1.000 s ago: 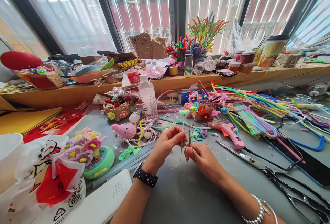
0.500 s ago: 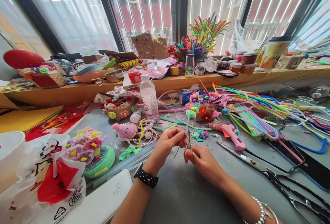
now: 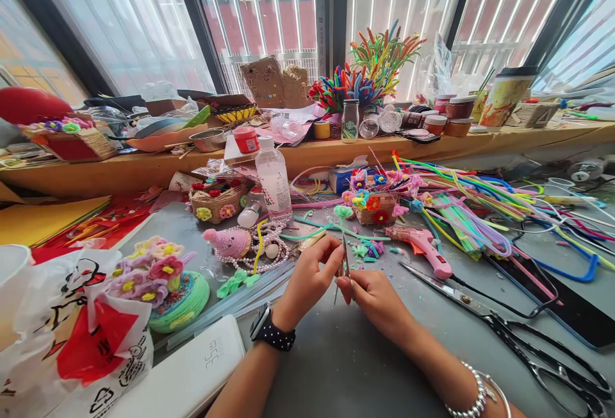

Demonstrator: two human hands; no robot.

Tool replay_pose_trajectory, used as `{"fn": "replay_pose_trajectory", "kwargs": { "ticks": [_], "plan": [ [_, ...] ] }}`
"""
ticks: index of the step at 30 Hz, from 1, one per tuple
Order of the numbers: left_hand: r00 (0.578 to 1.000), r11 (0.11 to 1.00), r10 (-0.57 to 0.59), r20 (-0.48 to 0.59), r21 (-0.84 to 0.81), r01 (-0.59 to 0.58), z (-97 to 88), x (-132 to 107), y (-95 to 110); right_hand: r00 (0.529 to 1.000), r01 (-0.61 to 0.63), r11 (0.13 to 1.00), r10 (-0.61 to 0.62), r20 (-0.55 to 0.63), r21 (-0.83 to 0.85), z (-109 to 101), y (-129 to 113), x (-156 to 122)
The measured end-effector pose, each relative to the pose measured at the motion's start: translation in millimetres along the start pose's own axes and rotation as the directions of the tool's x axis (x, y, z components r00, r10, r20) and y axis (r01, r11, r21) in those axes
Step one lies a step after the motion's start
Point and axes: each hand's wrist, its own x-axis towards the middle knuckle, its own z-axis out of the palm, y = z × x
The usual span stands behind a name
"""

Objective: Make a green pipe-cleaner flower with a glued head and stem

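My left hand (image 3: pixel 310 277), with a dotted watch strap on the wrist, is closed in a pinch around the thin stem of a light green pipe-cleaner flower (image 3: pixel 343 212). The flower head points up and away from me, and the stem's bare end shows below the fingers. Small metal scissors (image 3: pixel 346 256) are in my right hand (image 3: pixel 375 296), blades upward and right against the stem. Fingers hide the scissors' handles, and I cannot tell whether the blades touch the stem. Beyond my hands lie green and purple pipe-cleaner pieces (image 3: pixel 368 249).
A pink glue gun (image 3: pixel 423 248) and large black-handled scissors (image 3: pixel 485 315) lie to the right, near loose pipe cleaners (image 3: pixel 461 193). At left are a white power bank (image 3: pixel 192 373), a plastic bag (image 3: pixel 86 322) and a flower-topped green cushion (image 3: pixel 185 302). A bottle (image 3: pixel 273 181) stands behind.
The flower's stem has turned more upright, and its head has shifted slightly left. The scissors have come in closer to the stem and my left fingers. The whole view has shifted slightly.
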Motion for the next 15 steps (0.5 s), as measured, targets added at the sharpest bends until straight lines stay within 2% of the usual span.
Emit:
{"fn": "replay_pose_trajectory", "kwargs": {
  "ticks": [6, 15],
  "plan": [
    [0.996, 0.995, 0.056, -0.073, 0.083, -0.050, 0.9, -0.1, -1.9, 1.000, 0.007, 1.000, -0.007, -0.017, -0.012, 0.5, 4.2, 0.8],
    [0.999, 0.999, 0.028, -0.033, 0.039, -0.027, -2.4, -1.0, 4.1, 0.995, 0.039, 0.998, -0.042, 0.086, 0.043, -2.1, -4.2, -1.6]
  ]
}}
